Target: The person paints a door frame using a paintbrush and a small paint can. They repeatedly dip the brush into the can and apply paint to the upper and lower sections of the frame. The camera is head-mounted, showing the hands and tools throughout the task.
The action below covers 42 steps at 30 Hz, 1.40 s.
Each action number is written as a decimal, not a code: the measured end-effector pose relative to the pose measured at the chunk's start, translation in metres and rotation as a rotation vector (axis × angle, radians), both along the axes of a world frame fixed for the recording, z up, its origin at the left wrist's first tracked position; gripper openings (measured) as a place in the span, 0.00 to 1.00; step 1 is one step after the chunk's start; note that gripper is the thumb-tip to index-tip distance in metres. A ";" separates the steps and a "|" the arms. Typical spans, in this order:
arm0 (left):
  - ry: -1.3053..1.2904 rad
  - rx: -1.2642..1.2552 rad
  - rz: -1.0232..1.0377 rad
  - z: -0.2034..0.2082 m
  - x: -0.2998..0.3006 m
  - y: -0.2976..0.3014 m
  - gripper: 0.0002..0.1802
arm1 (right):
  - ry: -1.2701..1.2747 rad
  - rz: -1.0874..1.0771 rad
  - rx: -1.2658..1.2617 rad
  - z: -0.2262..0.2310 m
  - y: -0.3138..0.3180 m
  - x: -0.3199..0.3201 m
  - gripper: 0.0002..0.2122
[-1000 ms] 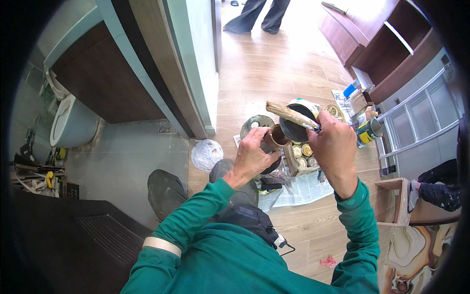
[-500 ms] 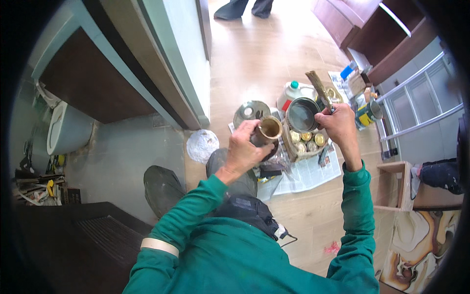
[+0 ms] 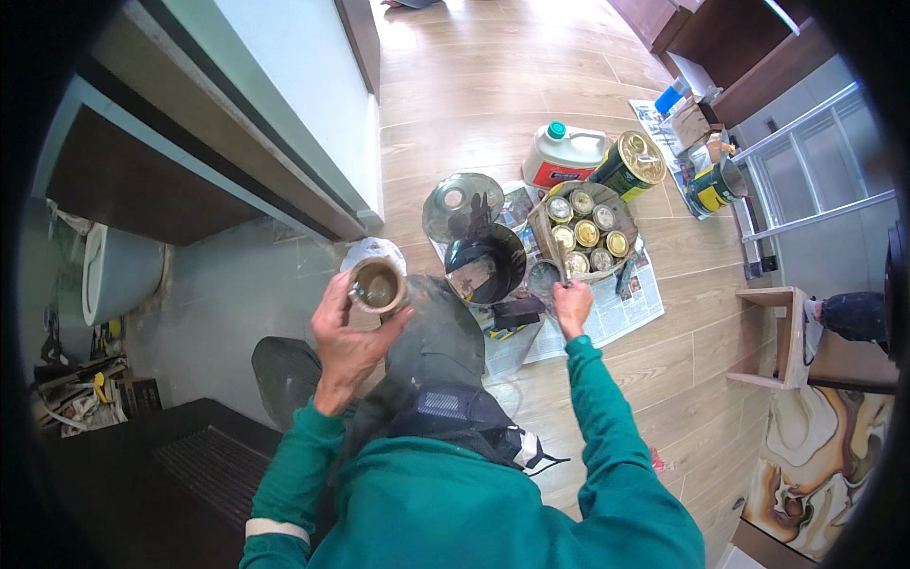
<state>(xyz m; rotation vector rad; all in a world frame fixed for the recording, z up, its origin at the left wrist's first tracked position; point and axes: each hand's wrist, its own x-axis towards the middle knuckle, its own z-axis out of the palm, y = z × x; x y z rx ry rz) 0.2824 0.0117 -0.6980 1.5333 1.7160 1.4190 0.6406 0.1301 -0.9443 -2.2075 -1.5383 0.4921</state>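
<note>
My left hand [image 3: 349,337] is wrapped round a small round tin [image 3: 377,286] with a brown-stained rim and murky liquid inside. It is held up over my knee, to the left of a large black bucket [image 3: 485,266]. At the right, my right hand [image 3: 573,305] is closed on a grey metal cup [image 3: 543,276] low over the newspaper. A paintbrush [image 3: 561,254] juts up from the same grip. Just beyond the cup, a box [image 3: 547,232] holds several small tins with gold and silver lids.
A white jug with a green cap [image 3: 561,156] and a large dark green can [image 3: 630,163] stand behind the box. A round metal lid [image 3: 462,206] lies behind the bucket. Newspaper [image 3: 637,305] covers part of the floor. A ladder [image 3: 806,171] and wooden stool [image 3: 773,337] are at right.
My left hand has moved left and nearer with the tin. My right hand has lowered the grey cup and paintbrush from above the box to its near left side, uncovering the box.
</note>
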 end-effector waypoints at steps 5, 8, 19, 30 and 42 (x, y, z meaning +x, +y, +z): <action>-0.051 -0.094 0.075 0.000 -0.015 -0.027 0.33 | 0.043 -0.123 -0.051 -0.049 0.011 -0.031 0.14; -0.048 -0.119 0.121 0.001 -0.022 -0.037 0.34 | 0.072 -0.122 -0.086 -0.068 0.013 -0.032 0.15; -0.098 -0.059 0.219 -0.001 -0.052 -0.046 0.32 | 0.174 0.091 0.092 0.060 -0.005 0.016 0.13; 0.021 -0.003 0.218 -0.009 -0.074 -0.056 0.34 | 0.200 0.948 0.261 0.371 -0.050 -0.119 0.16; 0.119 0.155 0.099 0.013 -0.081 -0.060 0.36 | -0.322 1.505 0.472 0.448 -0.075 -0.227 0.19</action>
